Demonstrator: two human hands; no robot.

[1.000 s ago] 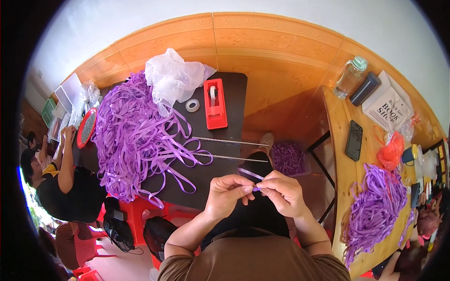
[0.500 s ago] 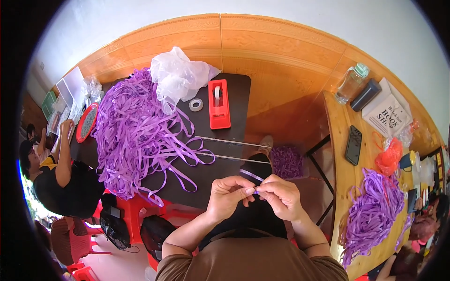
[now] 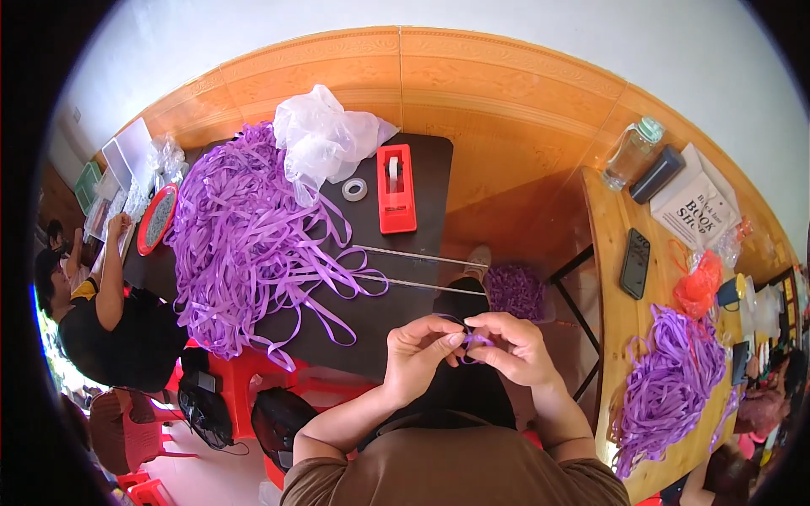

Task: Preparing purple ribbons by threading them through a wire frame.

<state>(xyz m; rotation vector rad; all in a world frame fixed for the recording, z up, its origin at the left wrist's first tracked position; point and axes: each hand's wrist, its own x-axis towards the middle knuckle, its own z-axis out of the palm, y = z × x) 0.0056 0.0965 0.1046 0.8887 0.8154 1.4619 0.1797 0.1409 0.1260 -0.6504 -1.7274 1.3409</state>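
Note:
Between my hands, above my lap, is a thin purple ribbon (image 3: 477, 339), bent into a small loop or knot. My left hand (image 3: 419, 352) pinches it between thumb and index finger. Thumb and fingers of my right hand (image 3: 512, 347) grip the ribbon's other side, a little apart from the left. Just ahead, two thin metal rods (image 3: 422, 283) jut from the dark table (image 3: 413, 312) toward my lap. A large tangled heap of purple ribbons (image 3: 240, 244) covers the table's left part.
On the dark table are a red tape dispenser (image 3: 396, 190), a tape roll (image 3: 354, 190) and a crumpled plastic bag (image 3: 325, 139). A bin of purple pieces (image 3: 516, 291) stands below. The wooden table (image 3: 603, 354) at right bears more ribbon (image 3: 671, 379), a phone (image 3: 635, 263) and a bottle (image 3: 631, 153). Another person (image 3: 110, 329) sits left.
My hands have moved slightly apart, and the ribbon, nearly straight before, is now curled into a small loop between them. My right fingers have lifted and spread a little.

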